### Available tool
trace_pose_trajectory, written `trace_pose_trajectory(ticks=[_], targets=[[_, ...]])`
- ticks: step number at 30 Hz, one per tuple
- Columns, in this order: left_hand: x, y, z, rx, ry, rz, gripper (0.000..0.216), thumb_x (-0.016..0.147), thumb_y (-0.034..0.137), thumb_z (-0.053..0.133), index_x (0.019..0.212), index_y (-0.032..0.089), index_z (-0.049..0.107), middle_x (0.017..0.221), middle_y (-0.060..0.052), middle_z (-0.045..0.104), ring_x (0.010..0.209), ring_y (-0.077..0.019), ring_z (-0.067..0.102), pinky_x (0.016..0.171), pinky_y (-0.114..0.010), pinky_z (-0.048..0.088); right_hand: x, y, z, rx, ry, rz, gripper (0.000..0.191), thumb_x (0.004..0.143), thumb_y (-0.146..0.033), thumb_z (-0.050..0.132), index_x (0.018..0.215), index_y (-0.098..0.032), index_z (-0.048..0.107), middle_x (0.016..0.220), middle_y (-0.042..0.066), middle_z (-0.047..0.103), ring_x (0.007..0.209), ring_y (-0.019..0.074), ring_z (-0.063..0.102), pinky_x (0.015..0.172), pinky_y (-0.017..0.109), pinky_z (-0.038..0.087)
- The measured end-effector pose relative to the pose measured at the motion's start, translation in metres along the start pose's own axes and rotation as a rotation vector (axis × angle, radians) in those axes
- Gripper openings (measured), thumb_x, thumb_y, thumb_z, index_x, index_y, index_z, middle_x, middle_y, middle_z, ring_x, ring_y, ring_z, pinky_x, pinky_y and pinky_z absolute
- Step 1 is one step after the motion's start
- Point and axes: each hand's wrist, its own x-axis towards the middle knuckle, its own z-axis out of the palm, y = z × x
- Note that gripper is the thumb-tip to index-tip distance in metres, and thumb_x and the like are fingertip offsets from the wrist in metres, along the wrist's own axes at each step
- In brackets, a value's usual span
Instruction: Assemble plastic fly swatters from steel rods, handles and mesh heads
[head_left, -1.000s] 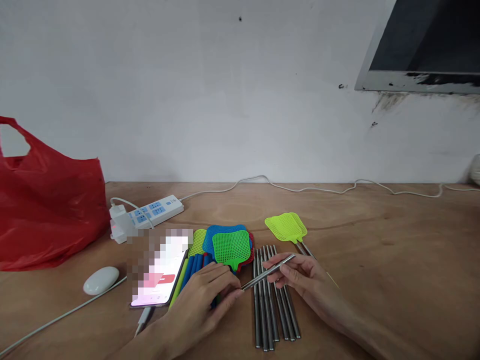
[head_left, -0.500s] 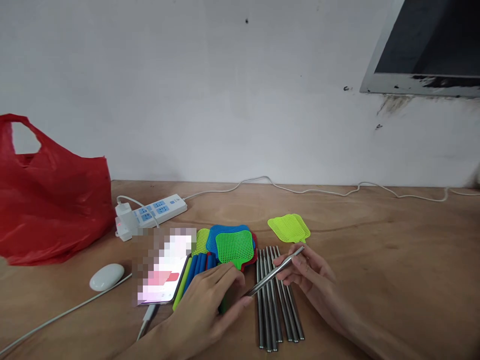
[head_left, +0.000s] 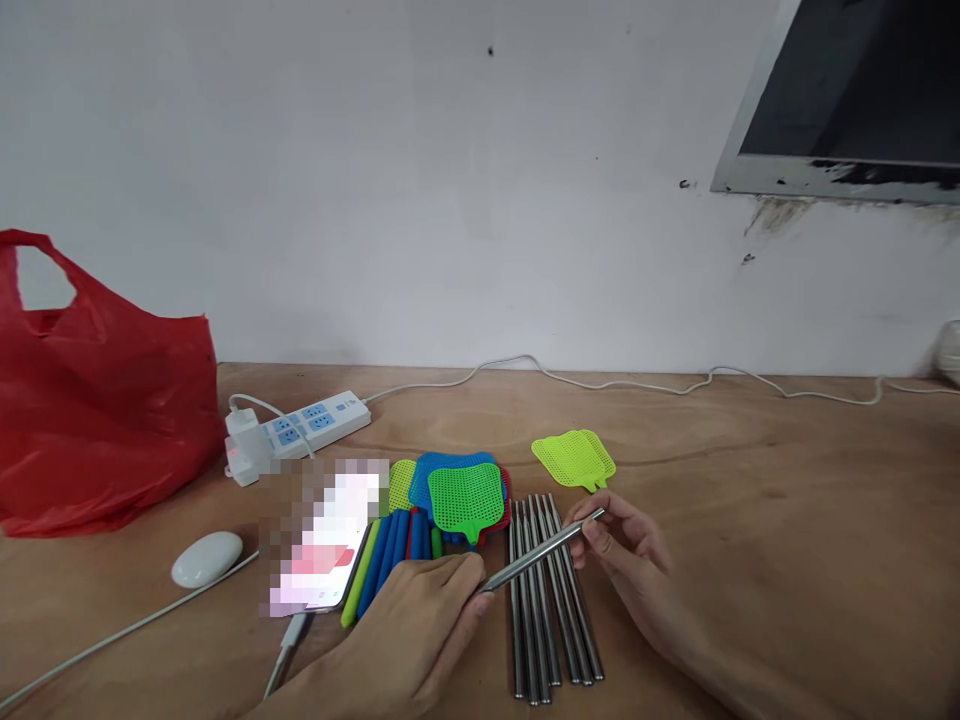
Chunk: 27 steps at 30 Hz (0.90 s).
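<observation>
A tapered metal rod (head_left: 534,556) is held slantwise above the table between my two hands. My left hand (head_left: 416,615) is closed round its thicker lower end. With thumb and fingers, my right hand (head_left: 630,560) pinches the thin upper end. Several similar metal rods (head_left: 536,640) lie side by side under the held one. Beyond my left hand is an overlapping pile of perforated fly swatter heads, a green one (head_left: 466,495) on top of blue, red and yellow-green ones. Coloured handle tubes (head_left: 382,560), partly covered by my left hand, lie beside the pile.
Yellow-green swatter heads (head_left: 574,458) lie behind my right hand. Left of the tubes are a lit phone (head_left: 334,535), partly blurred, a white mouse-shaped object (head_left: 207,558) and a power strip (head_left: 330,420). A red plastic bag (head_left: 105,410) stands at far left. A white cable (head_left: 622,384) runs along the wall.
My left hand has closed round the rod's lower end, its thumb and fingers nearer together. The rod now slants less steeply, and its upper tip is slightly lower.
</observation>
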Motion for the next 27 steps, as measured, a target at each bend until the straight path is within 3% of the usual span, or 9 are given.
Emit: trace_pose_trajectory(ticks=[8, 13, 18, 27], targets=[[-0.001, 0.0, -0.003, -0.036, 0.055, -0.04, 0.039, 0.11, 0.033, 0.023, 0.083, 0.024, 0.049, 0.073, 0.001, 0.062, 0.063, -0.0174, 0.06, 0.06, -0.028, 0.043, 0.007, -0.012, 0.006, 0.11, 0.178, -0.016, 0.029, 0.065, -0.041, 0.09, 0.072, -0.021, 0.071, 0.068, -0.001, 0.063, 0.059, 0.0118, 0.053, 0.06, 0.024, 0.046], [-0.001, 0.004, -0.006, -0.027, 0.118, -0.022, 0.044, 0.11, 0.037, 0.02, 0.08, 0.025, 0.05, 0.071, 0.001, 0.063, 0.059, -0.0176, 0.06, 0.057, -0.029, 0.043, 0.01, -0.015, 0.004, 0.148, 0.205, -0.003, 0.027, 0.064, -0.038, 0.091, 0.073, -0.021, 0.072, 0.071, 0.0, 0.063, 0.061, 0.0116, 0.053, 0.06, 0.024, 0.048], [-0.002, -0.003, -0.005, -0.032, 0.138, -0.033, 0.045, 0.109, 0.036, 0.017, 0.078, 0.025, 0.048, 0.068, 0.001, 0.061, 0.058, -0.0182, 0.059, 0.056, -0.029, 0.042, 0.018, -0.014, -0.01, 0.155, 0.321, -0.062, 0.03, 0.062, -0.037, 0.093, 0.077, -0.022, 0.073, 0.078, 0.0, 0.064, 0.063, 0.0112, 0.052, 0.06, 0.023, 0.051], [-0.003, -0.011, -0.006, -0.002, 0.002, -0.053, 0.035, 0.107, 0.027, 0.023, 0.08, 0.023, 0.045, 0.072, 0.0, 0.057, 0.062, -0.0187, 0.058, 0.059, -0.029, 0.039, 0.02, -0.012, -0.014, 0.142, 0.325, -0.023, 0.028, 0.06, -0.039, 0.093, 0.073, -0.021, 0.074, 0.078, -0.001, 0.06, 0.063, 0.0102, 0.051, 0.053, 0.02, 0.046]])
